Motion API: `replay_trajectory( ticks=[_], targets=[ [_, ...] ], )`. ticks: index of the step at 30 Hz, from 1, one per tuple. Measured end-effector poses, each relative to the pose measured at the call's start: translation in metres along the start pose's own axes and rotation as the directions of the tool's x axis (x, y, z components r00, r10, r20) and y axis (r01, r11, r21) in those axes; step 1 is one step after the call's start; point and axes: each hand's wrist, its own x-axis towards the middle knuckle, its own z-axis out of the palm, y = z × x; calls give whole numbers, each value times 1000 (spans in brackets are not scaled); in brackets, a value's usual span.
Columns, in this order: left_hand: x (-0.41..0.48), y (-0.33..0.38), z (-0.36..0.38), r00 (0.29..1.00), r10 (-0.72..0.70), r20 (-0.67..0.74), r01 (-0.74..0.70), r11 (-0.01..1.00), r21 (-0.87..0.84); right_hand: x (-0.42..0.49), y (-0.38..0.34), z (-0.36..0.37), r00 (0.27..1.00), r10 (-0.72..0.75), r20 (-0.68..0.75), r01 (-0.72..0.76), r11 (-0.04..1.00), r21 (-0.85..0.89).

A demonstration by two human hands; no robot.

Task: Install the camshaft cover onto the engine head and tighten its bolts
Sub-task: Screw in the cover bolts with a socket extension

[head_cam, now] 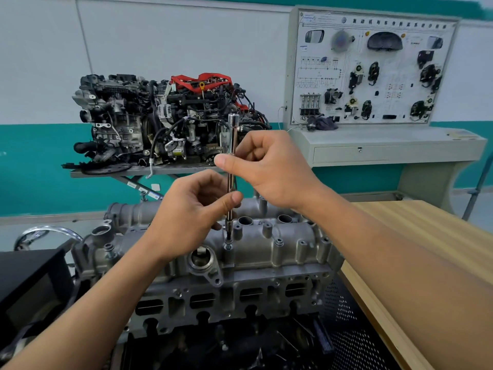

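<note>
Wooden table [448, 222] beside camshaft cover [266, 244]; engine [133, 116] behind.

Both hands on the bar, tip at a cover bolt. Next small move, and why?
Probably twirl the extension bar clockwise with the fingers: it stands upright with its tip on the bolt, right hand pinching high, left hand pinching lower.

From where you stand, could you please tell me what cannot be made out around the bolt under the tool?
- Head view: the extension bar covers the bolt head, so how far it is seated cannot be told.
- Head view: the left hand and right hand hide parts of the bar's shaft.
- Head view: the display board heading is too blurred to read.
</note>
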Motion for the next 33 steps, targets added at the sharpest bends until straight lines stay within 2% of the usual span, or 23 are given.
replay_trajectory(
  ticks=[2,7,9,12,14,18,21,26,29,33],
  targets=[
    [0,-2,-1,1000,4,-10,-4,1000,4,0,-2,0,1000,8,22,-8,1000,3],
    [-2,-1,-2,997,7,78,-8,1000,17,-2,-8,-8,977,18,211,-28,999,47],
    [-1,-2,-3,995,4,104,-5,1000,12,-3,-8,-11,970,32,243,-44,998,45],
    [0,0,-1,997,10,74,-9,1000,-20,-3,-8,-10,980,23,199,-20,1000,-16],
    [1,0,1,1000,12,-3,-12,998,-57,-2,-6,-6,991,13,133,-9,1000,-28],
    [0,-5,0,991,24,-132,-27,999,-21,-1,-2,0,999,-3,53,4,999,-34],
    [-2,-6,0,993,39,-112,-38,999,8,-1,-4,-3,997,11,81,-11,1000,-5],
    [0,-5,-3,999,33,-9,-33,998,46,-1,-7,-9,975,14,221,-22,999,30],
    [0,-3,-2,999,45,-2,-45,999,1,-1,-8,-5,983,14,182,-9,1000,-28],
    [0,-3,0,992,64,-112,-65,998,-4,0,-5,1,998,10,70,-9,1000,-25]
  ],
)
